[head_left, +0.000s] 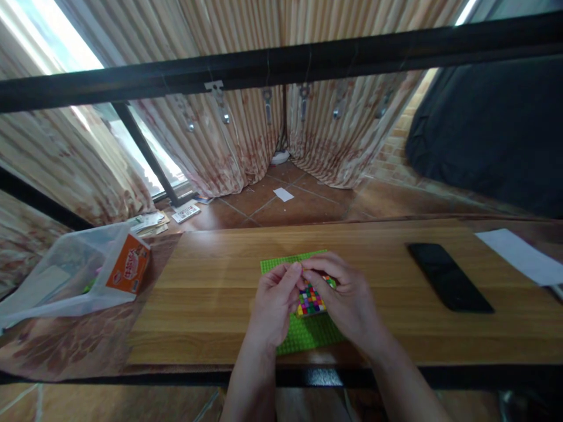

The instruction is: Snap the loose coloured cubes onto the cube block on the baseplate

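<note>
A bright green studded baseplate (308, 337) lies on the wooden board under both hands. On or just above it sits a block of small bricks (311, 300) in many colours, partly covered by my fingers. My left hand (277, 299) is closed at the left of the coloured bricks, its thumb and fingertips pinched together. From the right, my right hand (349, 296) curls over the bricks, thumb and fingers closed, tips meeting those of the left. Whatever small piece is between the fingertips is too hidden to name.
A black phone (448, 278) lies on the wooden board (197, 293) to the right, with white paper (521, 255) beyond it. At the left stands a clear plastic bin (74, 252) with an orange label. A black metal bar (246, 70) crosses behind, before the curtains (211, 140).
</note>
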Tool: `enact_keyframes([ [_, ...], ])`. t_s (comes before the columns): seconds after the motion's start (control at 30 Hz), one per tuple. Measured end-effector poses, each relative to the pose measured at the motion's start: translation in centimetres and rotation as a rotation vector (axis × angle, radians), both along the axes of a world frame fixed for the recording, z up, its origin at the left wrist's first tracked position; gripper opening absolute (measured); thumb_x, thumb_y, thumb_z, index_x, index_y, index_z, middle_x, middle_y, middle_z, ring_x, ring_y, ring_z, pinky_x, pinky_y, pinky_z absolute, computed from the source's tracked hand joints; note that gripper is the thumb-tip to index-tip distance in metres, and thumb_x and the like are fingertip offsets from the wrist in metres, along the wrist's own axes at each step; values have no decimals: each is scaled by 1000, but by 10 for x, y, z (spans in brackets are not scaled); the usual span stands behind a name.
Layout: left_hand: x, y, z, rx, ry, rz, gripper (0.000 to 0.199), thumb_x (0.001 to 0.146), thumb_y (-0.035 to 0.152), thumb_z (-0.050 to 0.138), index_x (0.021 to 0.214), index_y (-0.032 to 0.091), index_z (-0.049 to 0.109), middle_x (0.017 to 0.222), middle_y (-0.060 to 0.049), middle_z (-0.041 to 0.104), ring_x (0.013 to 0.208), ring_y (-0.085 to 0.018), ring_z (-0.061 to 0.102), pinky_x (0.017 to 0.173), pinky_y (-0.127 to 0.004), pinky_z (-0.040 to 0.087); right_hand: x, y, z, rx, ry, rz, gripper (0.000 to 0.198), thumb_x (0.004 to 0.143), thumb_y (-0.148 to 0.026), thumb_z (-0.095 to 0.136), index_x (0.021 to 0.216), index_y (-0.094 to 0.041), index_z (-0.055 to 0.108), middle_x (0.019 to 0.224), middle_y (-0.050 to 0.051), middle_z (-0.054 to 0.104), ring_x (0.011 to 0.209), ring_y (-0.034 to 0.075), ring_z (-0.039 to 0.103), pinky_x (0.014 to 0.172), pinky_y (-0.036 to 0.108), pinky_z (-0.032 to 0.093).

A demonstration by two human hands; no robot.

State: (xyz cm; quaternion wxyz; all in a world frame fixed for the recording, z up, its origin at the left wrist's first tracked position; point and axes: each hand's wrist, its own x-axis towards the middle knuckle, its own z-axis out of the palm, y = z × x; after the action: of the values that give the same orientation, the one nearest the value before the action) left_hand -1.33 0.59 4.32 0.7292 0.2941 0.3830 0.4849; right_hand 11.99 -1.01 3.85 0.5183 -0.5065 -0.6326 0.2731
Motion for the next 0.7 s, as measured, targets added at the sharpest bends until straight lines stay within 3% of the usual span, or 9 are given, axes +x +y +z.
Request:
enact_keyframes([
  [0.17, -2, 3, 1, -41, -39, -47, 46, 57, 43, 94, 71, 12, 63, 54, 6, 53, 40, 1, 25, 37, -12, 14, 2, -1, 0, -36, 18, 8, 12, 91, -23, 67, 98, -27, 75, 95, 0, 74, 89, 16, 68, 80, 28, 52],
  [0.33, -3, 4, -1, -114, -111, -98, 49, 53, 40, 96, 70, 13, 60, 50, 9, 48, 39, 2, 18, 36, -12, 11, 7, 0, -4, -49, 77, 62, 11, 91, -24, 67, 88, -26, 77, 91, 1, 72, 89, 16, 67, 81, 28, 51],
  [0.57, -2, 5, -1, -154, -109, -108, 49, 48, 36, 98, 66, 13, 60, 50, 8, 49, 40, 2, 24, 37, -11, 12, 13, 6, -10, -111, 273, 146, 12, 89, -29, 69, 84, -26, 79, 82, 0, 73, 79, 14, 67, 74, 27, 52],
  [0.7, -10, 11, -3, -128, -56, 5, 47, 48, 38, 97, 67, 11, 64, 51, 8, 48, 39, 3, 24, 36, -12, 12, 29, 12, -18, -96, 261, -19, 10, 84, -29, 72, 85, -26, 81, 84, 1, 76, 78, 16, 69, 72, 28, 54],
])
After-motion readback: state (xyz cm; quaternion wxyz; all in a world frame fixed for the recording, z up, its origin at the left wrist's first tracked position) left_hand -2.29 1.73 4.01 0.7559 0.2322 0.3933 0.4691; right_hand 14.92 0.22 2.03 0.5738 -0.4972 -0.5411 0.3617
